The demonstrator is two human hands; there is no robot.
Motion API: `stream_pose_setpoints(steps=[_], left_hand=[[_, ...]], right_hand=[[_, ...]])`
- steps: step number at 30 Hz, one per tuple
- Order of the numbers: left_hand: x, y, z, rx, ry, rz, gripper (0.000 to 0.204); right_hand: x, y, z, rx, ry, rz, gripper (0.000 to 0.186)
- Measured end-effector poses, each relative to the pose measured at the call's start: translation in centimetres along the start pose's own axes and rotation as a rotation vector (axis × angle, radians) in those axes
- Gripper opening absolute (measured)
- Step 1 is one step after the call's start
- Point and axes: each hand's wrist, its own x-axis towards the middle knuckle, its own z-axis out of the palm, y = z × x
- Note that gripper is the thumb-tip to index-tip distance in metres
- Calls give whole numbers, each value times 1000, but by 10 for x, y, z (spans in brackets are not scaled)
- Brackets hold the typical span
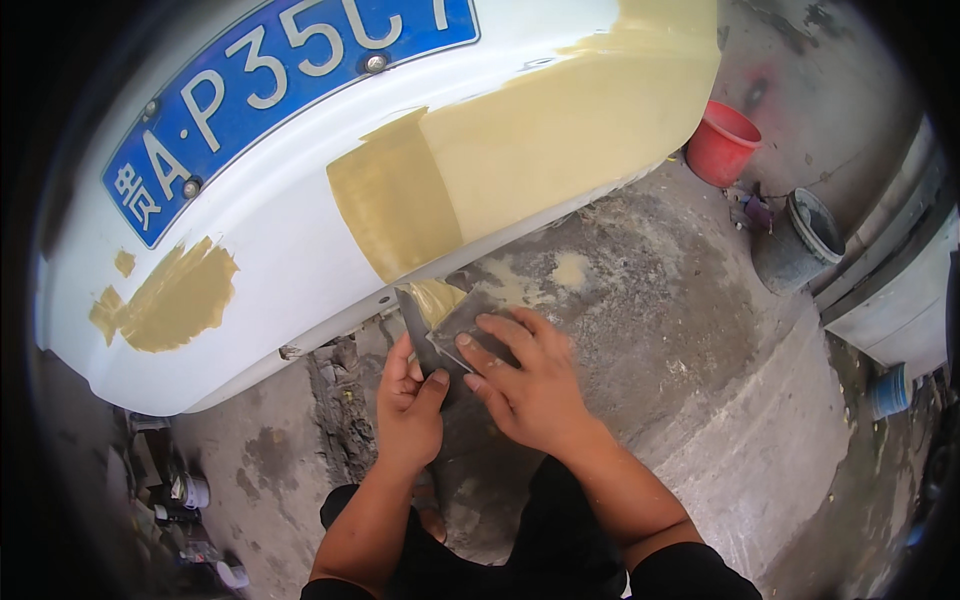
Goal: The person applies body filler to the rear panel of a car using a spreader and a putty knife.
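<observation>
My left hand [408, 405] is closed on a dark, narrow flat putty knife [415, 318]. Between fingers and thumb, my right hand [535, 385] grips a grey rectangular spreader [462, 322]. Both blades meet, and a smear of yellowish putty [434, 298] lies between them at the top. Just beyond the hands is the lower edge of a white car bumper [270, 290]. A darker, wet-looking tan putty patch [395, 200] covers part of it, beside a wide paler patch [570, 130]. Another tan patch [185, 300] is at the left.
A blue licence plate [290, 90] is bolted to the bumper. At the right stand a red bucket [724, 145], a grey bucket [798, 243] and a blue can [888, 392]. Assorted containers [190, 492] crowd the lower left. The concrete floor [690, 330] is stained and rough.
</observation>
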Motion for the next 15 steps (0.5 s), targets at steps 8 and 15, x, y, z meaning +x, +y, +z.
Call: stream_pose_setpoints(steps=[8,15], left_hand=[[21,20,-8,338,-7,279,52],[34,-8,-29,-13,60,-86,55]], right_hand=[[6,52,-20,188,89,150,36],[110,48,-29,-252,201,108,43]])
